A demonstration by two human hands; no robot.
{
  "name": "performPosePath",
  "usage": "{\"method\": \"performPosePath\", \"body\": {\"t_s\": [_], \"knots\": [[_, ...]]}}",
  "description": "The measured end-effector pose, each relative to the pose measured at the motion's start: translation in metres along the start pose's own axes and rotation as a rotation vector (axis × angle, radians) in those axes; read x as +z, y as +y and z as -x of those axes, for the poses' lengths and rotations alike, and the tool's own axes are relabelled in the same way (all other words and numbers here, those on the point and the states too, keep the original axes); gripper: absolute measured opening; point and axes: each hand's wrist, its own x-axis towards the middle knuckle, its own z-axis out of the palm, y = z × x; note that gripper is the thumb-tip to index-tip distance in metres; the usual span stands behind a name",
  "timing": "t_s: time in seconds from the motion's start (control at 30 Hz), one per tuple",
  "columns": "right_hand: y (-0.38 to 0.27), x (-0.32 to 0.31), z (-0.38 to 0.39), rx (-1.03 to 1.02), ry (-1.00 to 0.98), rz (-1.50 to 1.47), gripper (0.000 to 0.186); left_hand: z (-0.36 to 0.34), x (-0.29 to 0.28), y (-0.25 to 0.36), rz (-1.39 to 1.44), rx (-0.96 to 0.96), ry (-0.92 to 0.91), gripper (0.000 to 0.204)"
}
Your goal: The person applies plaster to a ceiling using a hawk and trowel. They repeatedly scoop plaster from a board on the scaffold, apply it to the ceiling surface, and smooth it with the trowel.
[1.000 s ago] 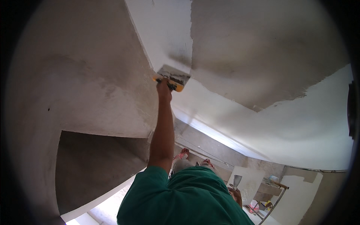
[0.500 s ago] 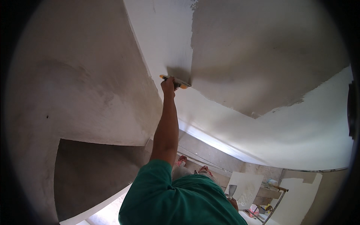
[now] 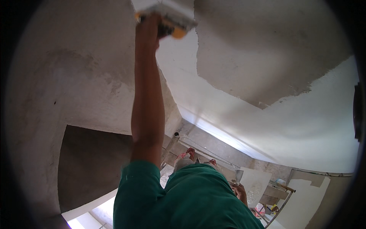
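Note:
Neither of my hands shows in the head view. A person in a green shirt (image 3: 190, 202) stands close in front of me, seen from behind and below. That person's raised arm (image 3: 146, 95) reaches to the ceiling, and its hand (image 3: 149, 26) grips a yellow-handled trowel (image 3: 171, 17) pressed flat on the plaster. The person's other hand (image 3: 240, 191) is low at the right, holding a small metal scraper (image 3: 238, 176) beside a white plaster board (image 3: 254, 183).
Overhead, a grey rough patch of ceiling (image 3: 267, 49) borders smooth white plaster (image 3: 312, 126). A grey wall (image 3: 57, 95) rises at the left above a dark opening (image 3: 91, 164). Scaffold rails (image 3: 282, 191) and clutter lie at the lower right.
The person's raised arm has stretched farther up and the trowel has slid along the ceiling toward the top of the picture. The view has moved closer to the person.

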Motion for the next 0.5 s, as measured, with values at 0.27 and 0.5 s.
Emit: {"method": "performPosePath", "body": {"t_s": [0.27,0.5], "knots": [[0.033,-0.022,0.016,-0.015,-0.006,-0.037,0.039,0.064,-0.148,-0.332,0.059,-0.574,0.328,0.027],[0.003,0.014,0.096,0.069,0.135,0.116,0.039,0.041,-0.118,-0.373,0.154,-0.597,0.374,0.031]]}}
